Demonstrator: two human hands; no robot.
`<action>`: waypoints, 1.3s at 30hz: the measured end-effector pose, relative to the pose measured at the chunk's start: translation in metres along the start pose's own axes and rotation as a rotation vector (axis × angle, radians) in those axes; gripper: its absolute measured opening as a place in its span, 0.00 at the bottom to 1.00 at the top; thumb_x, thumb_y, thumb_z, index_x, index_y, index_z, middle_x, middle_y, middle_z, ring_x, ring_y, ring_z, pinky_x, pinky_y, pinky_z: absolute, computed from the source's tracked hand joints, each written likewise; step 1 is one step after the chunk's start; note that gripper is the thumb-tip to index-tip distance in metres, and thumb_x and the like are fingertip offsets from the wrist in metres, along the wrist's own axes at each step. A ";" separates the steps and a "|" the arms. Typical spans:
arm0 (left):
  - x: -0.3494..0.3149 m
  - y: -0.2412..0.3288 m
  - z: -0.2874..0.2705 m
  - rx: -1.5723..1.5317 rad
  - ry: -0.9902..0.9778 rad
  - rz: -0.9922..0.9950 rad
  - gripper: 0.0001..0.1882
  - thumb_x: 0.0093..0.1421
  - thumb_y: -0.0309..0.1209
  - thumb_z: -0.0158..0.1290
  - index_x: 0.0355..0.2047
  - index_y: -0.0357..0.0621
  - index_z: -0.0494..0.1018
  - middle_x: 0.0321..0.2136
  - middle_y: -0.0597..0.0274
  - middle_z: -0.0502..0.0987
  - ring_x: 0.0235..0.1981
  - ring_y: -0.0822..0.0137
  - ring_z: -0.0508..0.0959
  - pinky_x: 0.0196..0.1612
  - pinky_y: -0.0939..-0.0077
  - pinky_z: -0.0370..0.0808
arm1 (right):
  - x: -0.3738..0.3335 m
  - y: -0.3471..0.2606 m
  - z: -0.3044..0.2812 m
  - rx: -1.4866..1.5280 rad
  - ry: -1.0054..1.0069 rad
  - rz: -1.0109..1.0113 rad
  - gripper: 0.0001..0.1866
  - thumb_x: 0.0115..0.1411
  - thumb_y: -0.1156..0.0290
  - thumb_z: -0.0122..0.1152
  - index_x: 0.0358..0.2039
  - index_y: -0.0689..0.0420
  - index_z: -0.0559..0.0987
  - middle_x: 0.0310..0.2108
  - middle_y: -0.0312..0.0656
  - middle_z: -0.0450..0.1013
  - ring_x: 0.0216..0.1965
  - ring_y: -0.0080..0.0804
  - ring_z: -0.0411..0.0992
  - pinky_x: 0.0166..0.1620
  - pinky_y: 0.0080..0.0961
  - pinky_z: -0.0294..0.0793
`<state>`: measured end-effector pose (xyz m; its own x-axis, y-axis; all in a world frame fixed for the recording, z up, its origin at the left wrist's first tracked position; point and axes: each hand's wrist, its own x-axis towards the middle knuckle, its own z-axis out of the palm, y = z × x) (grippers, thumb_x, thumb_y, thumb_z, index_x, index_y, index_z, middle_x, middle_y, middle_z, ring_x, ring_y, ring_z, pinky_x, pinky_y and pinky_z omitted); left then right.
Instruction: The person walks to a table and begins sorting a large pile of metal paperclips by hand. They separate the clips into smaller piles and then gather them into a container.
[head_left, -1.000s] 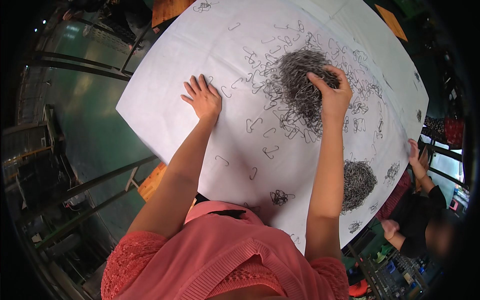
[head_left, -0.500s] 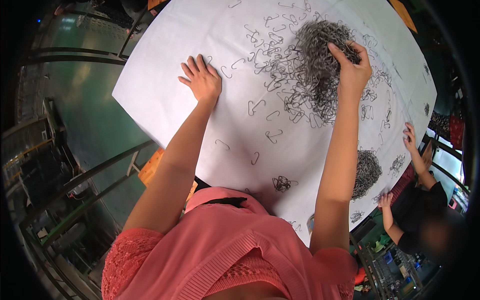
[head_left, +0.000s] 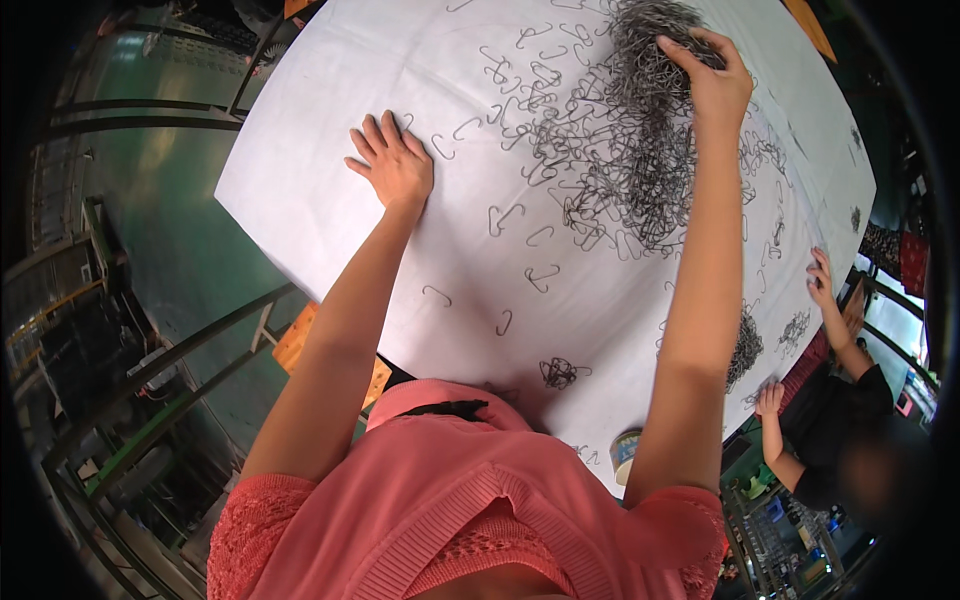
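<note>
My left hand (head_left: pixel 398 170) lies flat on the white sheet (head_left: pixel 330 230), fingers spread and nothing in it. Beside its fingertips are a few loose wire hooks (head_left: pixel 443 147), thin, grey and curled at the ends. Over at the far right, my right hand (head_left: pixel 720 88) grips a dense, tangled clump of wire hooks (head_left: pixel 650 40) between thumb and fingers. Strands of hooks trail from the clump down toward a wide scatter of dark wire hooks (head_left: pixel 640 195) under and left of my forearm. The clump hides whatever lies directly beneath it.
Right of my forearm sits another heap of hooks (head_left: pixel 745 350), partly hidden. A small tangle (head_left: pixel 562 373) lies near my body, and a round can (head_left: pixel 625 452) by my right elbow. At the right edge, another person's hands (head_left: pixel 820 280) rest on the sheet.
My right hand has moved farther away and slightly right with the clump, which now looks more stretched out. My left hand stays flat. The can shows more fully beside my right arm.
</note>
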<state>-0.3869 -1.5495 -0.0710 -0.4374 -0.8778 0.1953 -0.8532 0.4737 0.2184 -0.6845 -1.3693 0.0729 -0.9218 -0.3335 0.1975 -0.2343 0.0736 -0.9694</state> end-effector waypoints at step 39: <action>0.009 0.002 -0.020 -0.065 -0.048 -0.052 0.27 0.61 0.37 0.38 0.61 0.44 0.55 0.62 0.49 0.51 0.66 0.45 0.42 0.62 0.37 0.36 | 0.003 -0.007 0.003 -0.202 0.050 -0.018 0.19 0.38 0.73 0.73 0.34 0.58 0.79 0.39 0.43 0.74 0.42 0.35 0.71 0.47 0.27 0.67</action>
<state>-0.3871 -1.5551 -0.0493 -0.4076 -0.9030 0.1360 -0.8557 0.4297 0.2885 -0.6850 -1.3733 0.0796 -0.9300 -0.2898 0.2260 -0.3031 0.2568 -0.9177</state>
